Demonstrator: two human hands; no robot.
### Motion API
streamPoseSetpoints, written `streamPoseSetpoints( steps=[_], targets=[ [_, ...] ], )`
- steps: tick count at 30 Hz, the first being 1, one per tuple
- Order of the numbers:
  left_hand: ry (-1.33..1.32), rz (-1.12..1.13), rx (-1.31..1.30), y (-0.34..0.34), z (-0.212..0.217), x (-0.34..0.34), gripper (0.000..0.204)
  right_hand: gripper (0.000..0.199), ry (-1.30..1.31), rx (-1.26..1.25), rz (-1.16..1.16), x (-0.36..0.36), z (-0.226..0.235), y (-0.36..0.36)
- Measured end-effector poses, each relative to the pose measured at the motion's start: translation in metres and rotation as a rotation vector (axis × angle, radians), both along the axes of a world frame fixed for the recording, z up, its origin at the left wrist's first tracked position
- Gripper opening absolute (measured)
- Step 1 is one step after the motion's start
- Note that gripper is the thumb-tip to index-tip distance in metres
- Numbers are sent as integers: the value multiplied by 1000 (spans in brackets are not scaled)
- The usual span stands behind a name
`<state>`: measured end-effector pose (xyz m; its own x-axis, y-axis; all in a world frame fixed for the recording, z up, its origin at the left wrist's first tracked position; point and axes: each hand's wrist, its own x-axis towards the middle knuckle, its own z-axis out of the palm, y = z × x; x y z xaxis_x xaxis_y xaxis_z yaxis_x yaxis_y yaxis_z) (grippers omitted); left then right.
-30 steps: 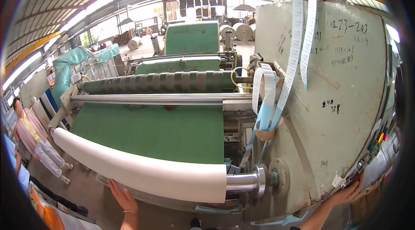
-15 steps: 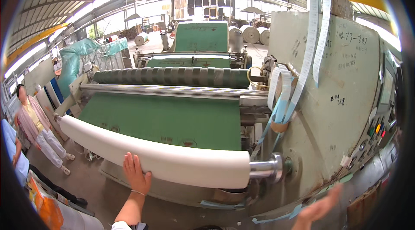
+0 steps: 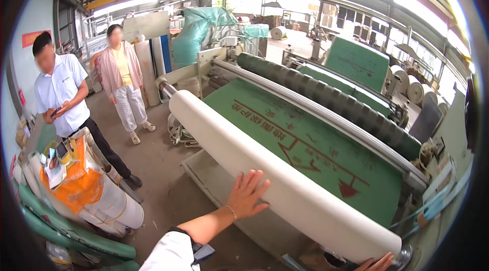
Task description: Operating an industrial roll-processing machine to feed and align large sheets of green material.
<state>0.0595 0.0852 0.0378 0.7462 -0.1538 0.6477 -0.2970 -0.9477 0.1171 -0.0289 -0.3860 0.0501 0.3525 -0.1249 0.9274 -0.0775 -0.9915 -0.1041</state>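
A long white roll lies across the front of a large machine, on a metal shaft. My left hand rests against its near side with the fingers spread and the palm toward the surface. At the roll's right end my right hand shows only in part at the lower edge. Its fingers are stretched out along the roll's underside, holding nothing. Behind the roll, a green printed sheet with red-brown markings runs up to a metal bar.
Two people stand at the left: one in a white shirt, the other in a pink jacket. Nearer are wrapped rolls under an orange cover, and green rolls. A dark striped roller spans the machine.
My view has swung left, bringing the two people and the rolls further in. My right hand has come from the air onto the roll's right end; my left stays on the roll.
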Motion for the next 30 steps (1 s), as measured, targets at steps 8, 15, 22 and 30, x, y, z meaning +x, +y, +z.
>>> streamPoseSetpoints(
  steps=[8, 15, 22, 30],
  targets=[
    [39, -90, -31, 0, 79, 55, 58, 26, 455, -56, -17, 59, 87, 20],
    [-61, -281, -69, -49, 74, 63, 55, 31, 495, 313, 217, 73, 83, 0],
    [101, -354, -2, -86, 82, 55, 60, 32, 243, -191, 115, 45, 60, 62],
    [189, -348, 39, -87, 91, 54, 59, 35, 315, -152, 72, 48, 63, 64]
  ],
)
